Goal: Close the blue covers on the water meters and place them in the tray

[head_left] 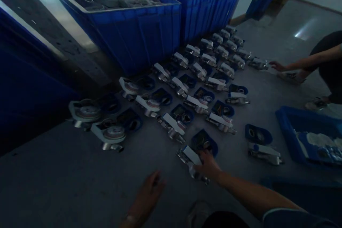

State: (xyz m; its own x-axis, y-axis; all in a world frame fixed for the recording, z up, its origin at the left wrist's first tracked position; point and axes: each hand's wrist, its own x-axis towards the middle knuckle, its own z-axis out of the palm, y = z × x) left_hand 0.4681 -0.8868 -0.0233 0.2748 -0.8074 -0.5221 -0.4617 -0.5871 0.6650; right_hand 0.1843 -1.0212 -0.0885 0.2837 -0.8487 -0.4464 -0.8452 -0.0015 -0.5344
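Note:
My right hand [208, 166] is at a silvery metal assembly [192, 162] with a flat pale plate and pipe-like ends, lying on the floor. Its thumb and fingers are closed on the assembly's right edge; the fingertips are partly hidden. Just behind it is a dark blue shallow tray [213, 145] with small parts inside. Lower and to the left, my left hand [149, 194] hovers over the floor, slightly blurred, with thumb and fingers apart and nothing in them. Similar metal assemblies [172, 126] lie in rows beyond, each near a small blue tray [182, 114].
Large blue bins [139, 32] line the back left, the nearest filled with grey parts. A metal post [72, 39] stands at left. On the right are a blue crate [290, 139] with wrapped parts and another person's hand [279, 66] near the far assemblies.

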